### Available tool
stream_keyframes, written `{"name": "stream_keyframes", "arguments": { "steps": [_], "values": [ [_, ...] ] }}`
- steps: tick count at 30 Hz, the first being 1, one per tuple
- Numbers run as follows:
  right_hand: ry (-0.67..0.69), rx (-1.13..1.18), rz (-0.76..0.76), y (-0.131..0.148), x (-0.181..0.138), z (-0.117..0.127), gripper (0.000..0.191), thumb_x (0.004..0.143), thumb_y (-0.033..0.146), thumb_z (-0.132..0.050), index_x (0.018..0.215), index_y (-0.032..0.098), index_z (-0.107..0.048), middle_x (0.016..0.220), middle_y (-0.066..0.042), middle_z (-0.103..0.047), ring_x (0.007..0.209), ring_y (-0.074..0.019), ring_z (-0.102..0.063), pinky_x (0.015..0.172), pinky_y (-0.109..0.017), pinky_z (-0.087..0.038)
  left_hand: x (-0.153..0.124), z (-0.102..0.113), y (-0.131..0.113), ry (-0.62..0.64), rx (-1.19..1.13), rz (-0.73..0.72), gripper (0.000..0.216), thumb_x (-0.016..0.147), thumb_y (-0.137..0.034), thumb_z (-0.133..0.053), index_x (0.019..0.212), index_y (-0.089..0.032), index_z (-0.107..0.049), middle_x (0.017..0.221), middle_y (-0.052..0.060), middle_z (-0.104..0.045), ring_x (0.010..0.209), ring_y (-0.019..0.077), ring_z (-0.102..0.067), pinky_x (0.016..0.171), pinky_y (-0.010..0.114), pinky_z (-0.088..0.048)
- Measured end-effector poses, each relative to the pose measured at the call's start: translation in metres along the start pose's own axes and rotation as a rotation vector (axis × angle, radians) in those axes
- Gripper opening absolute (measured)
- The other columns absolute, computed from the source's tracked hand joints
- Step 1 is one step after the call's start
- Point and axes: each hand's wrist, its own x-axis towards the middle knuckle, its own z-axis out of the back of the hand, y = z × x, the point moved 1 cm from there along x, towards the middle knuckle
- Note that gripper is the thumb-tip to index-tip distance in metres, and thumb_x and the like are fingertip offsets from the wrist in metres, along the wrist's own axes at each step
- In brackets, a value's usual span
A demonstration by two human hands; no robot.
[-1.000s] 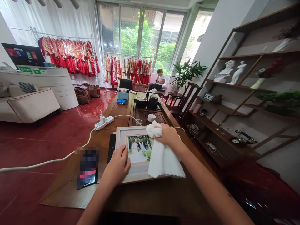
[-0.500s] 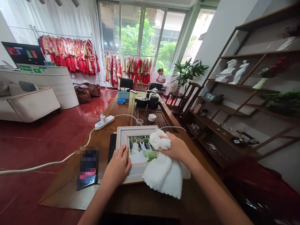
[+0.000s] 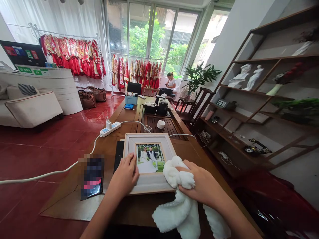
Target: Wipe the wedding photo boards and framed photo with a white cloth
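A white-framed wedding photo (image 3: 149, 142) lies flat on the wooden table (image 3: 124, 116). My left hand (image 3: 124, 177) rests on its lower left corner with the fingers spread flat. My right hand (image 3: 199, 184) is closed on a bunched white cloth (image 3: 178, 202) at the frame's lower right corner. Most of the cloth hangs past the table's near edge. A black pad (image 3: 119, 151) shows under the frame's left side.
A phone (image 3: 92, 176) lies left of the frame. A white power strip (image 3: 110, 128) and its cable run off the left edge. Further back are a tea tray (image 3: 159, 124), cup, kettles and a blue box. Shelves stand at the right; a person sits by the window.
My right hand has drawn the cloth down the frame's right side, from its top right corner to the lower right corner. My left hand has stayed on the frame.
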Motion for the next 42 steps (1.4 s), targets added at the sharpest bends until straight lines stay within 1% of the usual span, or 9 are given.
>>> {"name": "stream_keyframes", "arguments": {
  "steps": [7, 10, 15, 20, 26, 32, 35, 37, 42],
  "values": [
    [-0.06, -0.125, -0.024, -0.008, 0.021, -0.003, 0.033, 0.077, 0.045, -0.058, 0.106, 0.03, -0.063, 0.097, -0.004, -0.055, 0.085, -0.0216, -0.053, 0.069, -0.032, -0.038, 0.001, 0.0, 0.002, 0.021, -0.014, -0.014, 0.047, 0.09, -0.028, -0.038, 0.133, -0.012, -0.047, 0.141, 0.015, -0.045, 0.134, 0.0266, -0.038, 0.11, 0.046, -0.034],
    [-0.1, -0.173, -0.055, -0.012, 0.039, -0.006, 0.034, 0.078, 0.045, -0.058, 0.107, 0.03, -0.063, 0.096, -0.004, -0.055, 0.085, -0.0218, -0.054, 0.067, -0.031, -0.036, 0.001, 0.001, 0.0, 0.048, 0.001, -0.01, 0.048, 0.09, -0.028, -0.036, 0.134, -0.01, -0.046, 0.142, 0.016, -0.044, 0.135, 0.0272, -0.036, 0.111, 0.046, -0.034],
    [-0.188, -0.225, -0.109, -0.021, 0.077, -0.011, 0.038, 0.079, 0.047, -0.056, 0.111, 0.027, -0.062, 0.101, -0.006, -0.056, 0.086, -0.0222, -0.054, 0.067, -0.03, -0.035, 0.0, 0.001, 0.0, 0.048, 0.01, -0.004, 0.047, 0.09, -0.028, -0.037, 0.133, -0.012, -0.046, 0.143, 0.015, -0.043, 0.136, 0.0269, -0.036, 0.111, 0.047, -0.034],
    [-0.228, -0.253, -0.135, -0.03, 0.113, -0.014, 0.039, 0.082, 0.05, -0.053, 0.113, 0.028, -0.062, 0.102, -0.008, -0.056, 0.092, -0.0245, -0.054, 0.069, -0.03, -0.034, 0.0, 0.001, 0.001, 0.049, -0.002, -0.005, 0.047, 0.09, -0.028, -0.037, 0.133, -0.012, -0.047, 0.143, 0.016, -0.043, 0.136, 0.0271, -0.036, 0.111, 0.047, -0.034],
    [-0.249, -0.238, -0.141, -0.033, 0.13, -0.015, 0.039, 0.083, 0.048, -0.054, 0.114, 0.025, -0.061, 0.103, -0.009, -0.055, 0.092, -0.0248, -0.053, 0.073, -0.031, -0.035, 0.0, 0.0, 0.0, 0.054, 0.01, 0.002, 0.049, 0.09, -0.029, -0.036, 0.134, -0.01, -0.046, 0.143, 0.016, -0.044, 0.135, 0.0268, -0.037, 0.111, 0.045, -0.034],
    [-0.207, -0.21, -0.001, -0.021, 0.122, -0.011, 0.042, 0.082, 0.045, -0.055, 0.118, 0.025, -0.059, 0.11, -0.01, -0.055, 0.1, -0.0261, -0.05, 0.081, -0.033, -0.035, 0.001, -0.001, 0.0, 0.061, 0.043, -0.015, 0.05, 0.09, -0.029, -0.035, 0.134, -0.007, -0.045, 0.142, 0.019, -0.043, 0.135, 0.0294, -0.037, 0.109, 0.049, -0.034],
    [-0.157, -0.177, 0.136, -0.006, 0.114, -0.01, 0.04, 0.08, 0.043, -0.057, 0.115, 0.025, -0.06, 0.111, -0.009, -0.055, 0.102, -0.0263, -0.049, 0.083, -0.034, -0.034, 0.001, 0.001, -0.001, 0.053, 0.049, -0.012, 0.049, 0.09, -0.029, -0.036, 0.134, -0.009, -0.046, 0.142, 0.018, -0.044, 0.134, 0.0284, -0.038, 0.109, 0.047, -0.035],
    [-0.109, -0.154, 0.233, 0.006, 0.109, -0.01, 0.038, 0.079, 0.044, -0.058, 0.112, 0.025, -0.061, 0.107, -0.008, -0.056, 0.1, -0.0257, -0.049, 0.082, -0.035, -0.034, 0.0, 0.001, -0.002, 0.051, 0.059, -0.005, 0.049, 0.09, -0.029, -0.037, 0.134, -0.01, -0.046, 0.142, 0.017, -0.044, 0.134, 0.0277, -0.038, 0.11, 0.045, -0.035],
    [0.021, -0.091, 0.458, 0.036, 0.095, -0.017, 0.039, 0.074, 0.048, -0.061, 0.106, 0.025, -0.062, 0.1, -0.007, -0.056, 0.091, -0.0236, -0.05, 0.078, -0.034, -0.034, 0.001, 0.0, -0.001, 0.097, 0.09, -0.021, 0.051, 0.089, -0.026, -0.039, 0.136, -0.005, -0.043, 0.144, 0.019, -0.042, 0.136, 0.0298, -0.036, 0.111, 0.049, -0.033]
  ]
}}
